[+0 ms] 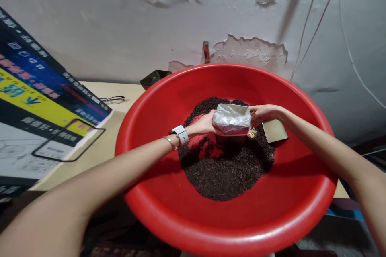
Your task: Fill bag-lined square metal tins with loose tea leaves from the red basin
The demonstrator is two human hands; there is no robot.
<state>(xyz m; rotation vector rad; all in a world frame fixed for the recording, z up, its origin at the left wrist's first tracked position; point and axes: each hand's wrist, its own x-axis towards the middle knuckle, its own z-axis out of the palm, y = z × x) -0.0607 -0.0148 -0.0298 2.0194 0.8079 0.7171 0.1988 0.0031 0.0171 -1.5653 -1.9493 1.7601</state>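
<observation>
A small rectangular tin with a crumpled clear plastic bag [231, 117] in its mouth is held tilted over the basin. My left hand [208, 123], with a white watch on the wrist, grips its left side. At the tin's right side, the fingers of my right hand [261, 113] are closed on the edge, partly hidden. Beneath lie dark, loose shreds like tea leaves [226, 178], spread over the floor of a large red basin [157, 213]. A gold-coloured rectangular lid [275, 131] rests on the shreds near my right forearm.
The basin stands on a pale wooden table [120, 108]. To the left are a large printed box [39, 100], a black wire frame [70, 160] and eyeglasses [116, 99]. A small dark tray [155, 78] sits behind the basin's rim. Cables [316, 28] hang along the peeling wall.
</observation>
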